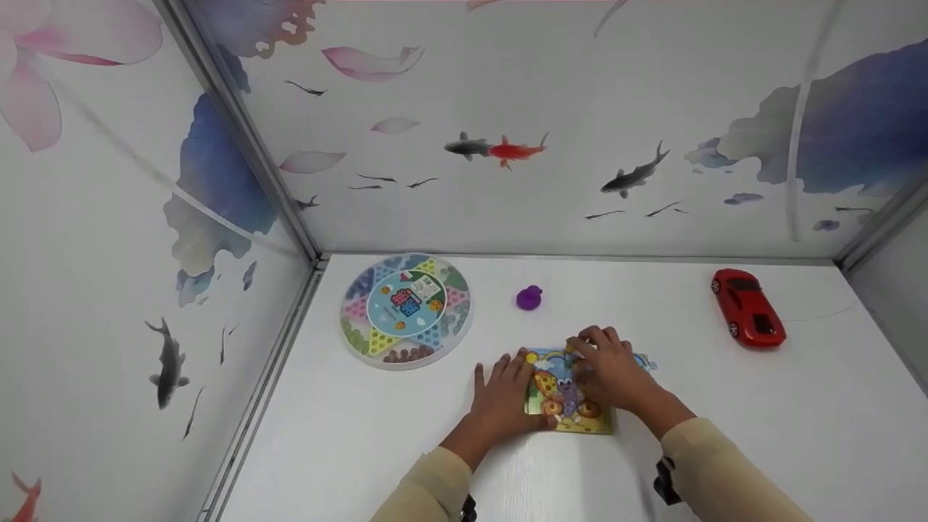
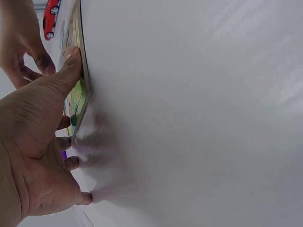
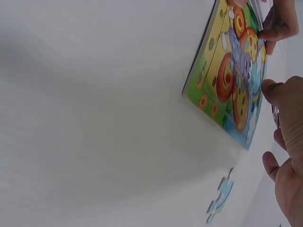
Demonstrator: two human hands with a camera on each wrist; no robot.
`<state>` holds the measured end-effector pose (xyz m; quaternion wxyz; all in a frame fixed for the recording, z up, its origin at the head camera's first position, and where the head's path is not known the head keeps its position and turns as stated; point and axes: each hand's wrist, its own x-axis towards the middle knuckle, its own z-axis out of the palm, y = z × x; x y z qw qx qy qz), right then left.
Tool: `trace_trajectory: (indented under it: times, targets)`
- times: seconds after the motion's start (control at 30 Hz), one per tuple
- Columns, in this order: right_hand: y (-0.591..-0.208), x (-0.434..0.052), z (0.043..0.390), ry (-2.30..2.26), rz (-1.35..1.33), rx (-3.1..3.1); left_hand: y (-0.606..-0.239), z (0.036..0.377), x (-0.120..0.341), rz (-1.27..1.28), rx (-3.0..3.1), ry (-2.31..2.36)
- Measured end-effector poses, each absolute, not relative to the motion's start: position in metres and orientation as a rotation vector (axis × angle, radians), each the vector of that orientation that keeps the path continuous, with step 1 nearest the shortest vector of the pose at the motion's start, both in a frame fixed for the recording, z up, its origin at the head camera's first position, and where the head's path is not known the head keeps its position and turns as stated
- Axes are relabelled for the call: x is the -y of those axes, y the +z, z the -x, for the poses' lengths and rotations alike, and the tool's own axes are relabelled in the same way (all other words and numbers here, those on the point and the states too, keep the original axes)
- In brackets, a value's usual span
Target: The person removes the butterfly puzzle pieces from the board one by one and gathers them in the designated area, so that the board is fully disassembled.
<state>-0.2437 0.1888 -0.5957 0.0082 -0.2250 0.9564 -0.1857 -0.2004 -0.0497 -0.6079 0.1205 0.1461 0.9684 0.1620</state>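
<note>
A jigsaw puzzle (image 1: pixel 569 400) with a colourful butterfly picture lies flat on the white table. At its left edge my left hand (image 1: pixel 500 403) has its fingers spread against the tabletop, and its thumb (image 2: pixel 71 66) rests on the picture near the closest edge. Over the puzzle's upper right part is my right hand (image 1: pixel 615 371), its fingers bent and its thumb (image 3: pixel 273 91) at the puzzle's border. No piece shows between those fingers. A loose light-blue puzzle piece (image 3: pixel 220 196) lies on the table just beyond the right side, partly hidden by the right hand in the head view.
A round Chinese checkers set (image 1: pixel 406 312) in clear packaging lies at the back left. A small purple toy (image 1: pixel 529 297) stands behind the puzzle. A red toy car (image 1: pixel 748 308) sits at the back right. Printed wall panels (image 1: pixel 464 217) border the table.
</note>
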Motion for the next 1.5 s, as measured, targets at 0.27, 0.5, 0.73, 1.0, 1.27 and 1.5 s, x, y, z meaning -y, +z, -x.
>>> trace_trajectory:
  times: [0.27, 0.5, 0.73, 1.0, 1.27, 1.5]
  targets:
    - [-0.592, -0.234, 0.243, -0.588, 0.581, -2.99, -0.605, 0.199, 0.051, -0.437, -2.827, 0.535]
    - [-0.59, -0.265, 0.239, -0.619, 0.516, -2.975, -0.611, 0.198, 0.05, -0.43, -2.826, 0.518]
    - [-0.592, -0.29, 0.234, -0.621, 0.452, -2.96, -0.612, 0.199, 0.05, -0.444, -2.837, 0.512]
    - [-0.594, -0.313, 0.23, -0.605, 0.405, -2.932, -0.611, 0.198, 0.051, -0.439, -2.827, 0.523]
    - [-0.599, -0.319, 0.225, -0.63, 0.387, -2.916, -0.61, 0.198, 0.051, -0.444, -2.819, 0.542]
    - [-0.603, -0.322, 0.222, -0.634, 0.374, -2.925, -0.609, 0.199, 0.051, -0.463, -2.814, 0.568]
